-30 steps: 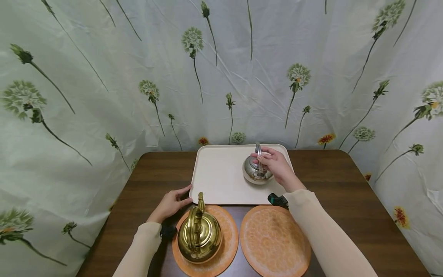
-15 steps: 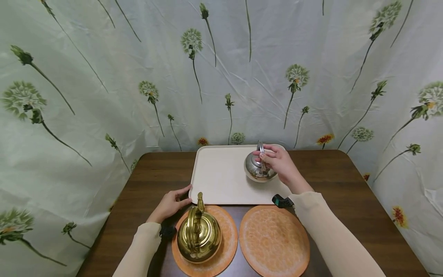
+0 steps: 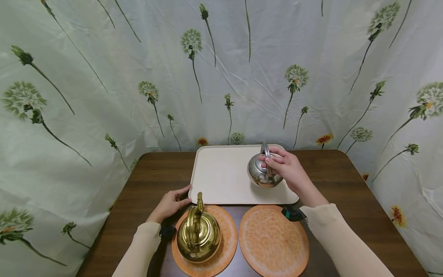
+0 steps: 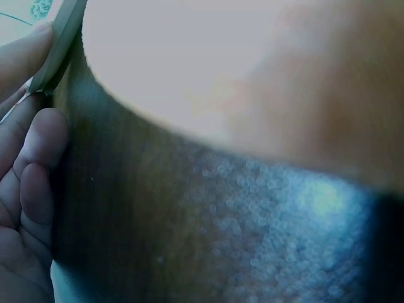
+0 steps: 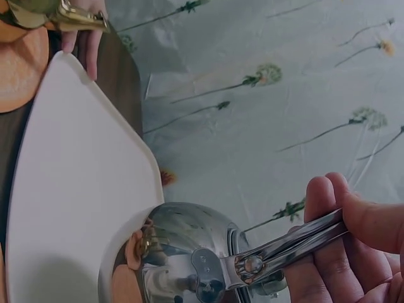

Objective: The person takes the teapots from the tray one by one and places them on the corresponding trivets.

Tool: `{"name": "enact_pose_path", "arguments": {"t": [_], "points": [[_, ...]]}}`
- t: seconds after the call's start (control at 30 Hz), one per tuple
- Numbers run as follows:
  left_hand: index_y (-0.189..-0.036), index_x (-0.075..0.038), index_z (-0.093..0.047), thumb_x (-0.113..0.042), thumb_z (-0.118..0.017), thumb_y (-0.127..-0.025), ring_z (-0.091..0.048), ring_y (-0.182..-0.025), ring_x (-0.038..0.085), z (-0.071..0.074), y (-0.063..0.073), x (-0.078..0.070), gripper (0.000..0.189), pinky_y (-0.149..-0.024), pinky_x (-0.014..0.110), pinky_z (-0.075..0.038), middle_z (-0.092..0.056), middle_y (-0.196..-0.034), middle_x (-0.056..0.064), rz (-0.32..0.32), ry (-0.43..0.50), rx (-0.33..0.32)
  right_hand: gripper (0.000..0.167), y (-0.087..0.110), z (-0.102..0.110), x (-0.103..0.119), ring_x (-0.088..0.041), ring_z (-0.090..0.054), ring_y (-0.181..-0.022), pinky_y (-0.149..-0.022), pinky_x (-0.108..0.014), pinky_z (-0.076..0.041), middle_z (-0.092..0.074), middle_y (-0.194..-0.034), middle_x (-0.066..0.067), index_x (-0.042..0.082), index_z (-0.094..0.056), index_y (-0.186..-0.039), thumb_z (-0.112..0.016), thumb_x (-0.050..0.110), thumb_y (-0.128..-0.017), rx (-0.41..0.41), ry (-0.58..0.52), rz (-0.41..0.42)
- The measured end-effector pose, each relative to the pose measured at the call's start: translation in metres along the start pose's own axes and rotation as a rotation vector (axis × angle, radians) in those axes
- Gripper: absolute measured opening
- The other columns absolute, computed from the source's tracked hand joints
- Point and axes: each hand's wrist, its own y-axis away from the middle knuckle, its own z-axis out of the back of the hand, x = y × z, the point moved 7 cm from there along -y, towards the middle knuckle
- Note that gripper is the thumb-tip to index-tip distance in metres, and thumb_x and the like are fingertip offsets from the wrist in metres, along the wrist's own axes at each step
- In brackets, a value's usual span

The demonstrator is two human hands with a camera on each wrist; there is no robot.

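A shiny steel teapot [image 3: 263,173] hangs close over the right part of the cream tray [image 3: 221,177], casting a shadow on it. My right hand [image 3: 285,165] pinches its upright handle [image 5: 297,246] between thumb and fingers. At the tray's near left corner my left hand [image 3: 169,204] touches the rim, index finger along the side and thumb at the front. In the left wrist view the other fingers [image 4: 38,189] bend below the rim. A brass teapot [image 3: 199,236] stands just right of the left wrist, on a round orange mat [image 3: 228,246].
Another round orange mat [image 3: 273,242] lies in front of the tray, right of the first. Both mats and the tray are on a dark wooden table [image 3: 332,177]. A flower-printed curtain [image 3: 221,77] hangs behind the table's far edge.
My right hand has carried the steel teapot to the right and slightly nearer, off its earlier spot on the tray. The left hand and brass teapot have stayed put.
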Motion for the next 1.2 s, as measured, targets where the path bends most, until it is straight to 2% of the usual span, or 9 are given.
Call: {"name": "enact_pose_path", "arguments": {"t": [0.17,0.3,0.43,0.53,0.97,1.2], "points": [[-0.159,-0.024,-0.054,-0.029,-0.078,-0.100,-0.041,-0.057,0.013,-0.001,0.001,-0.001,0.064,-0.058,0.027,-0.039,-0.050,-0.067,-0.001,-0.001,-0.009,0.001,0.056,0.020,0.000,0.003,0.001,-0.076,-0.093,-0.090,-0.017,-0.057,-0.080,-0.106,0.017,-0.014,-0.038,-0.155,-0.061,0.008,-0.110,0.020,0.045,0.004],[-0.159,-0.024,-0.054,-0.030,-0.078,-0.100,-0.040,-0.056,0.013,-0.002,0.001,0.000,0.064,-0.058,0.027,-0.038,-0.050,-0.068,0.000,-0.006,-0.008,0.007,0.059,0.040,0.001,0.007,-0.001,-0.076,-0.095,-0.093,-0.017,-0.056,-0.081,-0.112,0.013,-0.014,-0.036,-0.157,-0.062,0.008,-0.109,0.034,0.072,0.023],[-0.159,-0.024,-0.054,-0.030,-0.078,-0.100,-0.041,-0.056,0.013,-0.002,0.001,0.000,0.064,-0.058,0.027,-0.039,-0.052,-0.065,-0.001,-0.004,-0.002,0.009,0.061,0.058,0.001,0.011,-0.001,-0.077,-0.097,-0.094,-0.017,-0.056,-0.080,-0.113,0.016,-0.012,-0.035,-0.159,-0.062,0.010,-0.109,0.033,0.097,0.029],[-0.159,-0.024,-0.054,-0.030,-0.078,-0.100,-0.043,-0.056,0.014,-0.001,0.002,0.000,0.064,-0.058,0.027,-0.039,-0.053,-0.063,-0.002,-0.001,-0.001,0.010,0.060,0.070,-0.001,0.013,-0.001,-0.077,-0.097,-0.092,-0.018,-0.058,-0.080,-0.112,0.018,-0.013,-0.037,-0.157,-0.063,0.009,-0.109,0.031,0.111,0.035],[-0.160,-0.023,-0.053,-0.029,-0.078,-0.100,-0.042,-0.057,0.014,0.000,0.003,-0.001,0.065,-0.058,0.027,-0.039,-0.047,-0.063,-0.002,0.009,-0.009,0.001,0.056,0.117,-0.008,0.018,-0.007,-0.078,-0.105,-0.094,-0.016,-0.056,-0.082,-0.116,0.007,-0.017,-0.040,-0.153,-0.064,0.005,-0.107,0.045,0.141,0.096],[-0.160,-0.023,-0.053,-0.030,-0.078,-0.100,-0.043,-0.058,0.014,0.000,0.002,-0.002,0.065,-0.059,0.027,-0.039,-0.049,-0.066,-0.001,0.003,-0.011,0.000,0.053,0.137,-0.013,0.012,-0.009,-0.079,-0.103,-0.096,-0.014,-0.053,-0.082,-0.118,0.004,-0.016,-0.042,-0.152,-0.063,0.003,-0.107,0.057,0.152,0.088]]}}
